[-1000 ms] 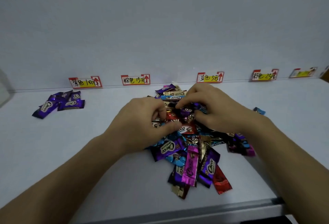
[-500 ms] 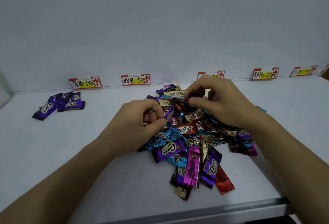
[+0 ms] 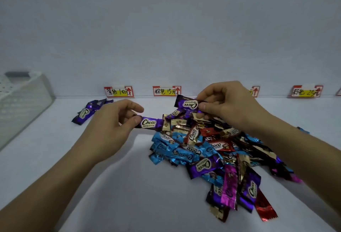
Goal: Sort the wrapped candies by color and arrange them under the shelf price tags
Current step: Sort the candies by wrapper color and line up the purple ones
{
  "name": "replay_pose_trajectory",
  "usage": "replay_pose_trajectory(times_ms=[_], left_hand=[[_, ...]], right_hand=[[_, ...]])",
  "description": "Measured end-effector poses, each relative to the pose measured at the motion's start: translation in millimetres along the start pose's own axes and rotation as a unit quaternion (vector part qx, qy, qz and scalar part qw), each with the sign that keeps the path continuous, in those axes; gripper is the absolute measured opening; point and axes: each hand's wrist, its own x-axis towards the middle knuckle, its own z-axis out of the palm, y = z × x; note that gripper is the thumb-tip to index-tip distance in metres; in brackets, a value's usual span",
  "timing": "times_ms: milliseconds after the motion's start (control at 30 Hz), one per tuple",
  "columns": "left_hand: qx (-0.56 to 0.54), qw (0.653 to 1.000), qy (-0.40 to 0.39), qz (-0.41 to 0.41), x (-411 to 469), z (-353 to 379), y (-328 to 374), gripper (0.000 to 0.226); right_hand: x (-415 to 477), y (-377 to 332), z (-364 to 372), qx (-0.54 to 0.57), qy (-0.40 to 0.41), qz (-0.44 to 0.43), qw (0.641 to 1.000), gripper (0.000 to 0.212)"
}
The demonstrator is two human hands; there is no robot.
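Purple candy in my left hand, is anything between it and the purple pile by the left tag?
Nothing visible. The left hand pinches the purple candy; only shelf surface lies between it and the purple pile. The mixed heap sits on the other side.

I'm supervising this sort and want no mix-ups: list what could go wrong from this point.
1. The right hand pinches a purple candy over the mixed pile; reaching across to the purple group far left could bump the left hand, which pinches a second purple candy, or drag pile pieces along.
2. The magenta candy resembles purple in this dim light and might be sorted wrongly.
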Motion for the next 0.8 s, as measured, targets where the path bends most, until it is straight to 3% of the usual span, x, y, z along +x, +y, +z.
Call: replay_pose_trajectory(times_ms=[133,367,633,800], left_hand=[[0.013,0.994,0.082,-0.065,-6.4,-44.6,-41.5,0.018],[0.009,0.955,0.202,-0.216,-13.2,-75.3,-100.3,0.009],[0.131,0.942,0.227,-0.212,-9.9,-72.4,-109.4,0.011],[0.161,0.947,0.226,-0.162,-13.1,-73.7,-103.2,0.008]], right_hand=[[35.8,-22.3,45.6,-0.057,-0.052,0.007,0.997,0.001],[94.1,-42.2,158.7,-0.14,-0.094,-0.005,0.986,0.011],[115.7,-35.9,217.6,-0.159,-0.085,0.034,0.983,0.015],[110.6,-39.3,194.2,-0.198,-0.064,-0.003,0.978,0.03]])
